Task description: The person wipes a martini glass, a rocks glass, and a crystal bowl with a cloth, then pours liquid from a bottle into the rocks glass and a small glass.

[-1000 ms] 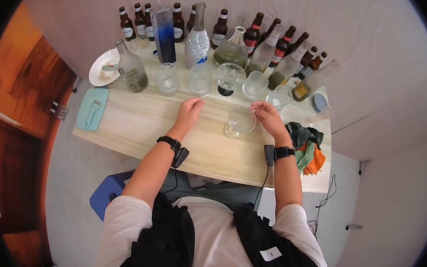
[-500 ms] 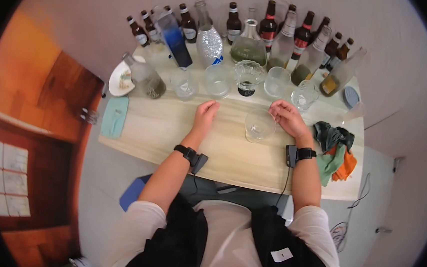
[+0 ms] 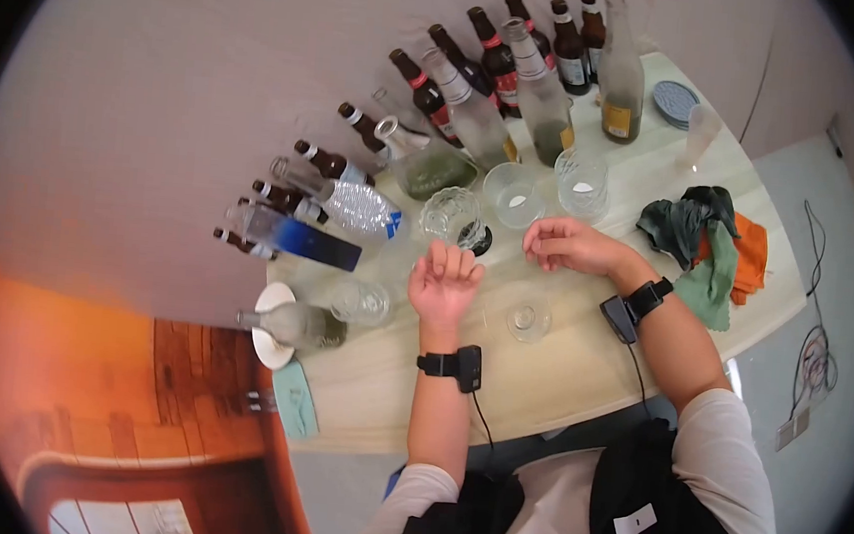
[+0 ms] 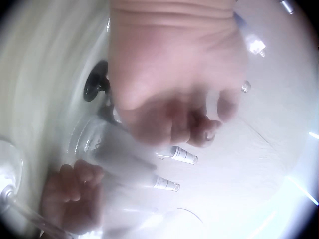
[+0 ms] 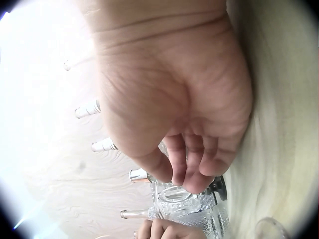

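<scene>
Over the table, my left hand (image 3: 444,283) hangs with loosely curled fingers and nothing in it. Its fingertips are close to the scalloped glass bowl (image 3: 449,212), whose dark foot also shows beside that hand in the left wrist view. My right hand (image 3: 574,246) is held to the right of it, fingers bent and thumb near the fingertips, with nothing between them in the right wrist view. A clear stemmed glass (image 3: 527,320) stands on the table below and between the hands, apart from both. Two tumblers, one plain (image 3: 514,196) and one patterned (image 3: 582,187), stand beyond the right hand.
Brown beer bottles (image 3: 493,61) and clear bottles line the back, with a green-filled flask (image 3: 430,167) and a tall blue bottle (image 3: 313,245). Crumpled cloths (image 3: 713,259) lie right. A frosted bottle (image 3: 307,326), white bowl (image 3: 268,350) and teal board (image 3: 294,397) are left.
The head view has turned and tilted. My right hand has moved away from the stemmed glass's rim, and my left hand has turned, with its fingers now nearer the scalloped bowl.
</scene>
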The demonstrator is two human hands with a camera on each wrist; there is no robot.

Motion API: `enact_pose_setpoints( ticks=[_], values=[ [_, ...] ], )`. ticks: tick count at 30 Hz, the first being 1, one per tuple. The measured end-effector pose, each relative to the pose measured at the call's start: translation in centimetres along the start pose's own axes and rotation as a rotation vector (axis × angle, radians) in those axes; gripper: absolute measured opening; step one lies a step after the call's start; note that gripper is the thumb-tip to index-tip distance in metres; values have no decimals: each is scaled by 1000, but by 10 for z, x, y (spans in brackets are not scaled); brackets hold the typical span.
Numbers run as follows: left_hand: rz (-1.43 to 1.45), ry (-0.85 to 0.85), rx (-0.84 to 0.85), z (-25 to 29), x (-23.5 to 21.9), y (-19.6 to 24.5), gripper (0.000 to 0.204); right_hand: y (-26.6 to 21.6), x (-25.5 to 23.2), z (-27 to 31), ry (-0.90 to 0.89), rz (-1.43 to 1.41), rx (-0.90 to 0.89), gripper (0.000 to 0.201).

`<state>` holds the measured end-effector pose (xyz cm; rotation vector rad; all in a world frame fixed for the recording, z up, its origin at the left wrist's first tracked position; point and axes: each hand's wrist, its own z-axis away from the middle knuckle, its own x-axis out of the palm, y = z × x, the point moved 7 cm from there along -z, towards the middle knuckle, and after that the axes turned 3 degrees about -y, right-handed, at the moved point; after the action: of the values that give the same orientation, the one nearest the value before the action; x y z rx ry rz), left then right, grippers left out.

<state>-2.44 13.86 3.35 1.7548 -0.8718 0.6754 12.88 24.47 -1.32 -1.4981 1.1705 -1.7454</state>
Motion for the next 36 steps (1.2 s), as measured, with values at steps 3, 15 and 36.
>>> enact_pose_setpoints(
  ticks=[3,15,36],
  values=[
    [-66,-88,-96,-3,13,-8,39,0,2,2,10,31,11,13],
    [-123,32,-381,6,-22,-42,31,3,6,4,1,92,128,13],
    [17,36,-489,4,-28,-66,33,4,-1,4,109,-10,103,15]
  ],
)
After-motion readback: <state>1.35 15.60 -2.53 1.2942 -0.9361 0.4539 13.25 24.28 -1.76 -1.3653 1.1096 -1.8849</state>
